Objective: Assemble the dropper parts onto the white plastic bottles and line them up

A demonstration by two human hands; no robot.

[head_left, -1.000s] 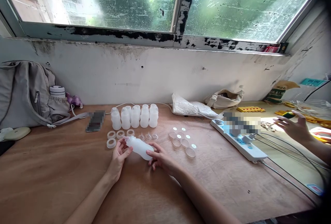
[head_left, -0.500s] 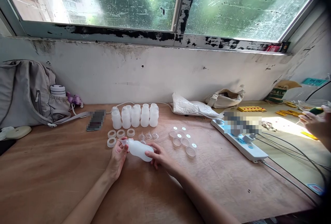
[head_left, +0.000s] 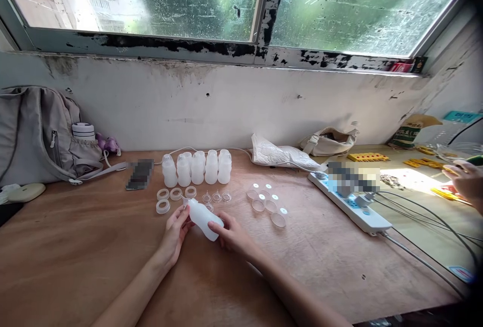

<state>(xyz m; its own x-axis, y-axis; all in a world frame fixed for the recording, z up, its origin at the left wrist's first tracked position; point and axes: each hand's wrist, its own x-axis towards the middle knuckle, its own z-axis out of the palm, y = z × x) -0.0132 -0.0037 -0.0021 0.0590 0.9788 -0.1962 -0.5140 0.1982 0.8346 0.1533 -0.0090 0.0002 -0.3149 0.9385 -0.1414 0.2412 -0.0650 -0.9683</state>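
Note:
Between my two hands a frosted white baby bottle (head_left: 205,219) lies tilted, its teat end up and to the left. My left hand (head_left: 176,230) is closed around the neck and teat end, where the fingers partly hide it. Around the bottle's base, my right hand (head_left: 231,234) grips with thumb and fingers. Just beyond stand several screw rings (head_left: 163,207) and clear silicone teats (head_left: 216,196). Behind them is a double row of upright frosted bottles (head_left: 197,168). Several clear round caps (head_left: 278,219) lie to the right of my hands.
A white power strip (head_left: 349,203) with plugs and cables runs along the right. At the back lie a white padded pouch (head_left: 281,153) and a beige bag (head_left: 330,142). A grey backpack (head_left: 33,136) and a blurred-out phone (head_left: 140,174) are left. Another person's hand (head_left: 468,181) works far right.
The bottle has tipped more steeply, its base coming down toward me, while both hands stay on it. The other person's hand has moved off to the right.

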